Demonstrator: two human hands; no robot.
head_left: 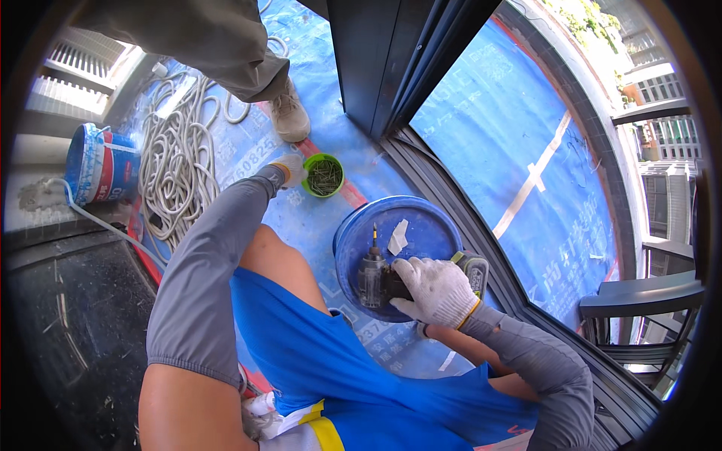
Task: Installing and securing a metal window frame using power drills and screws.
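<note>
White knit work gloves cover both hands. The right hand point(436, 289) wraps closed around a grey-and-black cordless drill point(380, 278) lying on the lid of an upturned blue plastic bucket point(421, 225), its bit pointing away. The left hand point(292, 169) reaches to the rim of a small green bowl of metal screws point(324, 175) on the blue floor sheet point(316, 218); its finger spread cannot be told. A coiled white rope point(177, 165) lies nearby.

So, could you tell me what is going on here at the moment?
A person in white work gloves is crouched over blue floor sheeting. The right hand grips a cordless drill resting on an upturned blue bucket. The left hand reaches to a small green cup of screws. Another person's shoe stands beside it, near a coiled white rope.
</note>
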